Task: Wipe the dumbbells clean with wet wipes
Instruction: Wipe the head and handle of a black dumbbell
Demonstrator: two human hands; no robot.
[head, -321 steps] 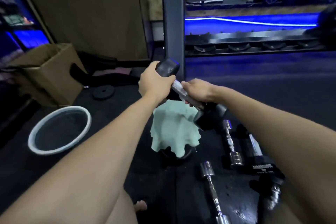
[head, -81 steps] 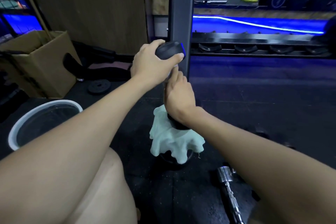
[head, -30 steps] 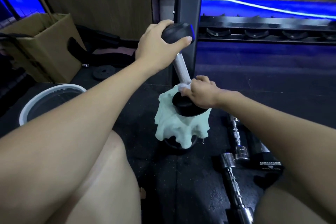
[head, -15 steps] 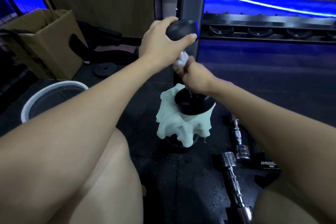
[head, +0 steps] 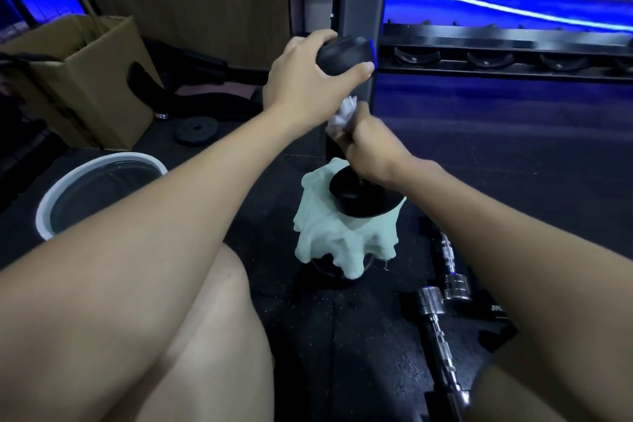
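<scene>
Sliding wipe (head: 343, 112), clenched in right hand (head: 368, 147), back up dumbbell (head: 346, 53) handle, left hand (head: 308, 79) gripping top; handle nearly clean.

I cannot see the dumbbell (head: 356, 197) handle: my right hand (head: 371, 152) and the white wet wipe (head: 342, 113) wrapped round it cover it fully. Under my left hand (head: 305, 86) only part of the top head shows. What the pale green cloth (head: 342, 240) is draped over, below my grip, stays hidden. The chrome bar (head: 442, 336) is cut off by my right forearm.
</scene>
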